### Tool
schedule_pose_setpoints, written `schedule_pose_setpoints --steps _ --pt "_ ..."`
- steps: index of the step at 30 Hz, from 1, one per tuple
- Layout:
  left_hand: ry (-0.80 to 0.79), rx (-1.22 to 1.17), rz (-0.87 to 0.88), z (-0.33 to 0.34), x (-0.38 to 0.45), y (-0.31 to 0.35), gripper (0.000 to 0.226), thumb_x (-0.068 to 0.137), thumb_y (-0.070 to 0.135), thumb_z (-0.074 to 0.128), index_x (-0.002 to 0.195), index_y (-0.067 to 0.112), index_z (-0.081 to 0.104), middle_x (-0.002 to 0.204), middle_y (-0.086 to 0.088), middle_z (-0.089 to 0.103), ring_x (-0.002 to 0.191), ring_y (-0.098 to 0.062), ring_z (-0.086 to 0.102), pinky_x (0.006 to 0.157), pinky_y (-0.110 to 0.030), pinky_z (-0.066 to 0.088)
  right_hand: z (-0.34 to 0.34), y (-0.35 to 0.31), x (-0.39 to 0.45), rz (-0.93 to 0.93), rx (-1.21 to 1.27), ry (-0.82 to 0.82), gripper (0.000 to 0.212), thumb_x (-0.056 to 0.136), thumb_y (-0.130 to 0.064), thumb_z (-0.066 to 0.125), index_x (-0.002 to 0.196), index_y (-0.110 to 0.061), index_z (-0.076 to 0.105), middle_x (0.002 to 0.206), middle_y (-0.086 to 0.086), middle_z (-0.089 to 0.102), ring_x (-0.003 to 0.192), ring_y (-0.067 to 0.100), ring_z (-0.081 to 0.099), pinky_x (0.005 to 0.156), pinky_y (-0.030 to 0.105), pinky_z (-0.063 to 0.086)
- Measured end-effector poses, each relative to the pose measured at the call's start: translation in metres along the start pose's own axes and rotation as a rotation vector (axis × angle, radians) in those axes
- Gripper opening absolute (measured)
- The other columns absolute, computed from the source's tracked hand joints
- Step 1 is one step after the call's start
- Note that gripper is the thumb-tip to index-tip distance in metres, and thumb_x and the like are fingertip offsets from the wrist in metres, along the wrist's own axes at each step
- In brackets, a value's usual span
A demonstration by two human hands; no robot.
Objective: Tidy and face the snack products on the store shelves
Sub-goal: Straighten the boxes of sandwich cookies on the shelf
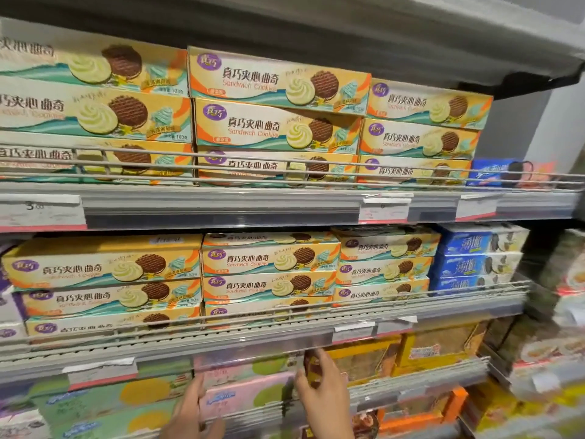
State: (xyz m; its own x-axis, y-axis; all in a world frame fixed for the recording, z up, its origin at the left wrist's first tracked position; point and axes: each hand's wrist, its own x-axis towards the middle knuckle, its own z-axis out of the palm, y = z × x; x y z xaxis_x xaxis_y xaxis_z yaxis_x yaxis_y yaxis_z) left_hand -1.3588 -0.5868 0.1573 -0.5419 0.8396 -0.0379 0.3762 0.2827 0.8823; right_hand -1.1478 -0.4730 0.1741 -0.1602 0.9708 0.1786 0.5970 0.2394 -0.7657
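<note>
Low in the frame, both hands are working a flat pink cardboard snack box (247, 396): left hand (190, 407) pressing its end open-fingered, right hand (319, 388) grasping the other end. Light, stiff, crushable; best held by its ends.

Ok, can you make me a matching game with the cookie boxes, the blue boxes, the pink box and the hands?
Things:
1. sandwich cookie boxes
2. blue boxes
3. pink box
4. right hand

Places:
A. right end of the middle shelf
B. between the two hands, lower shelf
C. stacked on the top shelf
D. touching a brown pack

Pairs: 1-C, 2-A, 3-B, 4-D
</note>
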Motion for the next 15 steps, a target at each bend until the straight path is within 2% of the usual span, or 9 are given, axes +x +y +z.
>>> schedule_pose_setpoints --steps 1,2,4,6,8,9,11,13,15 --pt "-0.007 0.16 0.087 -0.005 -0.011 0.004 0.046 0.099 0.028 0.061 0.132 0.046 0.035 0.133 0.015 0.052 0.099 -0.008 0.061 0.086 -0.014 0.047 0.0 0.006 -0.005 -0.053 0.014 0.067 0.04 0.093 -0.03 0.063 0.132 -0.03 0.056 0.129 -0.013 0.058 0.115 0.01 0.058 0.095 0.019 0.044" --pt "0.063 0.099 0.082 -0.01 -0.011 0.005 0.044 0.096 0.038 0.061 0.126 0.056 0.034 0.128 0.028 0.05 0.096 0.005 0.062 0.079 -0.009 0.046 0.002 0.012 -0.011 -0.136 0.02 0.16 0.035 0.092 -0.027 0.063 0.127 -0.03 0.061 0.123 -0.015 0.062 0.108 0.007 0.061 0.092 0.024 0.05" --pt "0.121 0.241 0.183 -0.026 -0.033 0.013 0.031 0.091 0.048 0.057 0.111 0.065 0.04 0.121 0.04 0.047 0.095 0.01 0.061 0.079 -0.009 0.048 0.006 0.012 -0.025 -0.342 -0.028 0.336 0.029 0.088 -0.022 0.059 0.116 -0.029 0.067 0.113 -0.02 0.064 0.097 0.002 0.062 0.085 0.014 0.049" --pt "0.21 0.43 0.288 -0.033 -0.044 0.015 0.038 0.084 0.041 0.069 0.11 0.061 0.05 0.118 0.033 0.056 0.1 -0.004 0.065 0.081 -0.027 0.055 0.01 -0.004 -0.035 -0.534 -0.055 0.354 0.033 0.088 -0.02 0.056 0.118 -0.025 0.067 0.118 -0.016 0.065 0.106 0.004 0.062 0.091 0.008 0.042" --pt "0.313 0.421 0.294 -0.042 -0.041 0.007 0.045 0.075 0.026 0.081 0.113 0.043 0.064 0.115 0.017 0.067 0.098 -0.018 0.068 0.077 -0.037 0.056 0.016 -0.024 -0.037 -0.675 -0.109 0.28 0.045 0.086 -0.02 0.056 0.131 -0.02 0.063 0.133 -0.008 0.062 0.125 0.01 0.056 0.108 0.02 0.039" --pt "0.388 0.472 0.383 -0.046 -0.039 0.001 0.04 0.077 0.029 0.076 0.115 0.034 0.066 0.116 0.011 0.067 0.101 -0.02 0.066 0.08 -0.041 0.055 0.019 -0.033 -0.035 -0.71 -0.168 0.223 0.052 0.086 -0.022 0.056 0.139 -0.02 0.057 0.143 -0.006 0.057 0.135 0.013 0.049 0.115 0.028 0.035" --pt "0.383 0.506 0.436 -0.058 -0.04 -0.002 0.042 0.083 0.037 0.055 0.122 0.025 0.063 0.124 0.004 0.063 0.112 -0.02 0.055 0.091 -0.047 0.05 0.027 -0.05 -0.033 -0.735 -0.309 0.109 0.067 0.088 -0.029 0.055 0.153 -0.023 0.039 0.159 -0.005 0.04 0.151 0.017 0.03 0.122 0.039 0.02" --pt "0.383 0.529 0.413 -0.071 -0.037 -0.006 0.05 0.081 0.035 0.052 0.128 0.021 0.061 0.136 0.0 0.056 0.123 -0.022 0.047 0.099 -0.054 0.047 0.035 -0.056 -0.032 -0.709 -0.427 0.031 0.075 0.09 -0.034 0.051 0.16 -0.028 0.023 0.168 -0.006 0.023 0.157 0.019 0.015 0.122 0.044 0.011" --pt "0.384 0.58 0.39 -0.084 -0.036 -0.009 0.056 0.08 0.037 0.048 0.132 0.019 0.058 0.143 -0.002 0.051 0.13 -0.029 0.045 0.104 -0.058 0.044 0.04 -0.054 -0.031 -0.682 -0.492 0.014 0.076 0.09 -0.035 0.047 0.161 -0.027 0.021 0.17 -0.004 0.016 0.158 0.021 0.01 0.121 0.048 0.01"
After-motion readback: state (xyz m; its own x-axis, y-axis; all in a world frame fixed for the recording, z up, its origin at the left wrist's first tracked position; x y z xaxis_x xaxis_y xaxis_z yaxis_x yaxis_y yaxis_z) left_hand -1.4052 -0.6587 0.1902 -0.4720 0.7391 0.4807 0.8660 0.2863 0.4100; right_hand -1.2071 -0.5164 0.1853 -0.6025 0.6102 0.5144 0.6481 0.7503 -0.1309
